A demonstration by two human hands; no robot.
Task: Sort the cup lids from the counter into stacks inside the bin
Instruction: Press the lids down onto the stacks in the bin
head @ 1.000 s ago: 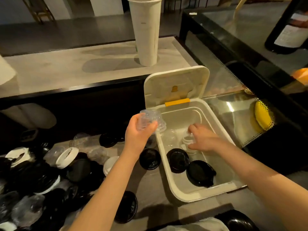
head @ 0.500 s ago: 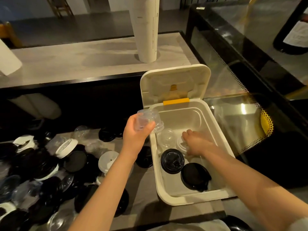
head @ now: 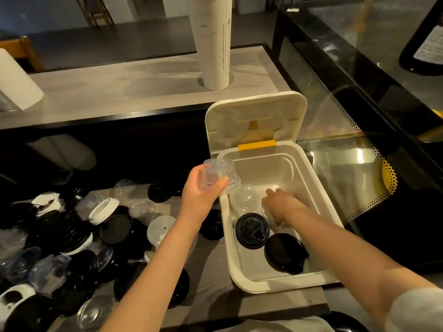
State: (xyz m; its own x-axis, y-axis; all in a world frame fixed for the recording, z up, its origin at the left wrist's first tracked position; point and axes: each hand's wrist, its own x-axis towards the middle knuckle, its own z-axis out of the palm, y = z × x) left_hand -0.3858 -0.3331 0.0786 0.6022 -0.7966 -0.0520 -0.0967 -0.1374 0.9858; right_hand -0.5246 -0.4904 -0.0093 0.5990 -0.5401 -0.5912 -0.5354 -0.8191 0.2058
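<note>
On the near tabletop [head: 211, 279] loose lids [head: 72, 236] lie heaped; two black lids [head: 251, 230] sit in the bin [head: 247, 281]. Further in, the right hand [head: 280, 204] covers pale lids [head: 263, 210], its grip unclear. The left hand [head: 201, 195] clasps nested clear dome lids [head: 220, 174] above the bin's left rim. They are probably light, flimsy and slippery, so best held by the sides.

Legible text: none.
1. Tall white cup sleeve [head: 212, 44], 12 o'clock: one vertical line of fine print down its right side and a small round mark above it (too small to read).
2. White sticker [head: 291, 10] on the black display case [head: 335, 75], 1 o'clock: blank or blurred.
3. White paper label [head: 429, 47] on a dark object, 2 o'clock: several printed lines, unreadable.
4. Black lid [head: 251, 230] in the bin [head: 242, 279], 5 o'clock: raised lettering round the rim, illegible.
</note>
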